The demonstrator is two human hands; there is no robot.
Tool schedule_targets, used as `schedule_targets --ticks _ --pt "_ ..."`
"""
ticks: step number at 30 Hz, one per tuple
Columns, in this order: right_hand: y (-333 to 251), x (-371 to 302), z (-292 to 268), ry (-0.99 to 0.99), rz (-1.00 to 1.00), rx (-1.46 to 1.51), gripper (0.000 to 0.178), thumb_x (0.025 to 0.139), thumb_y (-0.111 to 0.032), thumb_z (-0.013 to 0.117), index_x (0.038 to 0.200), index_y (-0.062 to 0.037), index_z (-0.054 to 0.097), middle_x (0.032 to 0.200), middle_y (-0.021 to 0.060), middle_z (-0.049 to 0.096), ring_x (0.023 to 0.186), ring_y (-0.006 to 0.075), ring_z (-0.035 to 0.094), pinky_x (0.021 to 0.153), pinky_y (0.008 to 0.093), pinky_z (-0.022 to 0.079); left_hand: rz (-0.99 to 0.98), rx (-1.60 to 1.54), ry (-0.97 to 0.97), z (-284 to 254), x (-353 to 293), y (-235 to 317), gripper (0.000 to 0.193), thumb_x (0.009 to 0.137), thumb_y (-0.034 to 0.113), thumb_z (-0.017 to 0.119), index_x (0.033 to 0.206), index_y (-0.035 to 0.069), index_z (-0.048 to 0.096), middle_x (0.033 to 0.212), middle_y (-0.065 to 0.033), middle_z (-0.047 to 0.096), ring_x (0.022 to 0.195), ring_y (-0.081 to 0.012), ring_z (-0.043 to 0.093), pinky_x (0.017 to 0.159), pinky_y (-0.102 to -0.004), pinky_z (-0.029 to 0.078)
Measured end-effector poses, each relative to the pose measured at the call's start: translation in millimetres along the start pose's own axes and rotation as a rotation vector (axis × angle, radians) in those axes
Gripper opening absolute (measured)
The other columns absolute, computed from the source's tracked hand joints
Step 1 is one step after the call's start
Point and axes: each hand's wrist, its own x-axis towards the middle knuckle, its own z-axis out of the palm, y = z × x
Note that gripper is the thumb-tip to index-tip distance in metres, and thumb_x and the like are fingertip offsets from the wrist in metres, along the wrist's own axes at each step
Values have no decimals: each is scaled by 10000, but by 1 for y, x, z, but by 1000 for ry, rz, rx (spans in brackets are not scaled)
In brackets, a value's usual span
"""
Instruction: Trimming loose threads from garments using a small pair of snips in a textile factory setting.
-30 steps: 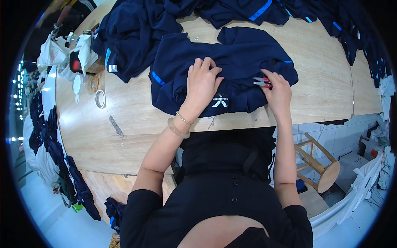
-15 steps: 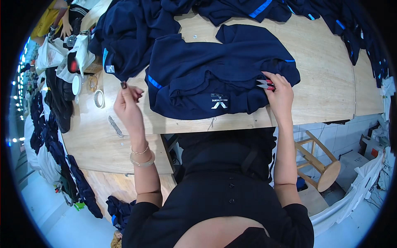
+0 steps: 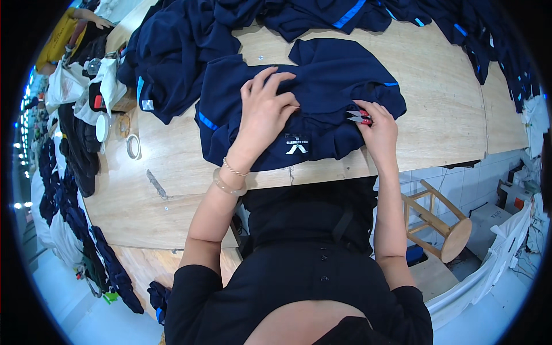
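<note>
On wooden table, left hand flat on navy shirt, right hand gripping red thread snips.

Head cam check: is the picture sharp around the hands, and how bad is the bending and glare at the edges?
Head view: sharp and evenly lit at the left hand, right hand and navy shirt; the table edge bows with fisheye distortion; black vignette rings the frame; blue-white glare washes out the lower left rim.

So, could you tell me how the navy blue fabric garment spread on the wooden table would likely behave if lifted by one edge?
The navy blue fabric garment would probably droop limply: it already bunches under the left hand. It looks light, lying in thin folds. It would likely slide easily on the smooth wooden table.
</note>
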Motion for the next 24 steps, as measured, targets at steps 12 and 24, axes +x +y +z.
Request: schedule_targets --ticks 12,24 --pt "1 2 -4 15 -7 28 396 714 -41 726 1100 -125 714 909 53 667 913 254 636 833 356 480 -519 -452 334 -55 -67 -45 148 1006 34 514 927 -21 627 888 -33 610 762 -90 564 716 -215 446" --pt "1 4 -1 33 19 61 373 714 -43 724 1080 -117 719 900 66 674 903 268 646 806 362 498 53 65 -21 10 8 -8 283 756 114 775 1035 126 728 1280 -53 588 1270 -292 483 1039 -428 383"
